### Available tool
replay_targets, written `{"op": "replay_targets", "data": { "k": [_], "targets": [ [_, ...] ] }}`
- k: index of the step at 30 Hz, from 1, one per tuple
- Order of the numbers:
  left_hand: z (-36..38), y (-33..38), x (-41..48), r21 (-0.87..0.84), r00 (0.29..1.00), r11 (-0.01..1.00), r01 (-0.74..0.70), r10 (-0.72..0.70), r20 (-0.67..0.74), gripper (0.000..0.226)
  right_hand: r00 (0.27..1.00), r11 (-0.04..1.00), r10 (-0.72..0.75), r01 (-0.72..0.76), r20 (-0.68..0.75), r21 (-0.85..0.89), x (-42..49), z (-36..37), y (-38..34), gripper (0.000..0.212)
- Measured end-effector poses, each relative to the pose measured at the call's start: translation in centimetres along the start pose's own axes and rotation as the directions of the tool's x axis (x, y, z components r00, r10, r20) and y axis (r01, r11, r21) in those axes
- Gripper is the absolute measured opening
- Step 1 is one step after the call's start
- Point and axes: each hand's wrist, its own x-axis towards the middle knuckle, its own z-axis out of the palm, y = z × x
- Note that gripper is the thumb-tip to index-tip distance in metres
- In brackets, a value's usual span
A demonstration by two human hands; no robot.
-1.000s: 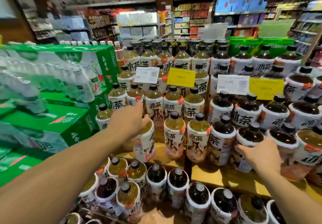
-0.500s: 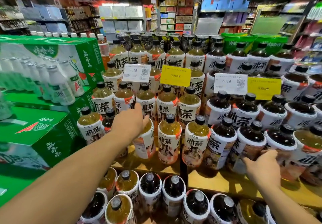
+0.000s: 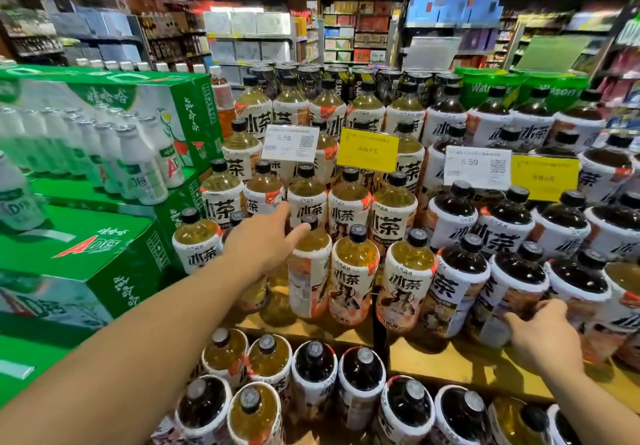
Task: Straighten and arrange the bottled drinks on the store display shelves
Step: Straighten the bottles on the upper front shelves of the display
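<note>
Tiered yellow shelves (image 3: 450,361) carry several rows of tea bottles with white labels, pale tea on the left and dark tea on the right. My left hand (image 3: 263,240) reaches in from the lower left and grips the shoulder of a pale tea bottle (image 3: 308,282) in the front row, thumb lying by its black cap. That bottle's label faces sideways, unlike its neighbours. My right hand (image 3: 543,333) holds the lower part of a dark tea bottle (image 3: 516,278) in the front row on the right.
Green cartons of white milk drinks (image 3: 104,254) are stacked close on the left. White price tags (image 3: 289,143) and yellow tags (image 3: 367,150) stand among the upper rows. A lower shelf of bottles (image 3: 360,375) sits right under my arms. Store aisles lie behind.
The view has swung a little left. My left hand stays on the pale bottle, whose cap now shows beside the thumb. My right hand has slid lower on the dark bottle.
</note>
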Motion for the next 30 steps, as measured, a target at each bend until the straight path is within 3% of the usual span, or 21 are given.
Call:
{"op": "replay_targets", "data": {
  "k": [4,8,14,19,22,28,30],
  "targets": [
    [-0.9,-4.7,0.0,0.161,0.985,0.977,0.14,-0.121,-0.12,0.039,1.0,1.0,0.016,-0.016,0.003,-0.013,-0.6,0.0,-0.5,0.058],
    [-0.4,-7.5,0.2,0.208,0.967,0.946,0.247,-0.253,0.001,0.06,0.999,1.0,0.015,-0.014,0.031,-0.025,-1.5,1.0,-1.4,0.065],
    [-0.3,-7.9,1.1,0.125,0.987,0.981,0.15,-0.157,0.043,0.074,0.989,0.992,-0.125,0.124,0.083,0.01,-4.1,2.6,-4.2,0.042],
    [-0.7,-7.3,0.8,0.165,0.995,0.983,0.078,-0.088,0.05,0.052,0.964,0.971,-0.237,0.235,0.123,0.032,-7.2,4.0,-7.0,0.038],
    [-1.2,-7.0,0.2,0.213,0.998,0.977,0.02,-0.03,0.048,0.041,0.93,0.942,-0.337,0.334,0.149,0.043,-9.6,5.4,-9.1,0.034],
    [-2.4,-6.6,-2.4,0.281,0.991,0.956,-0.087,0.112,-0.074,0.045,0.862,0.895,-0.444,0.439,0.246,0.078,-13.9,6.4,-12.3,0.037],
    [-3.5,-5.6,-3.3,0.259,0.977,0.955,-0.146,0.18,-0.111,0.047,0.796,0.867,-0.495,0.479,0.35,0.138,-15.6,6.3,-13.0,0.044]
  ]
}}
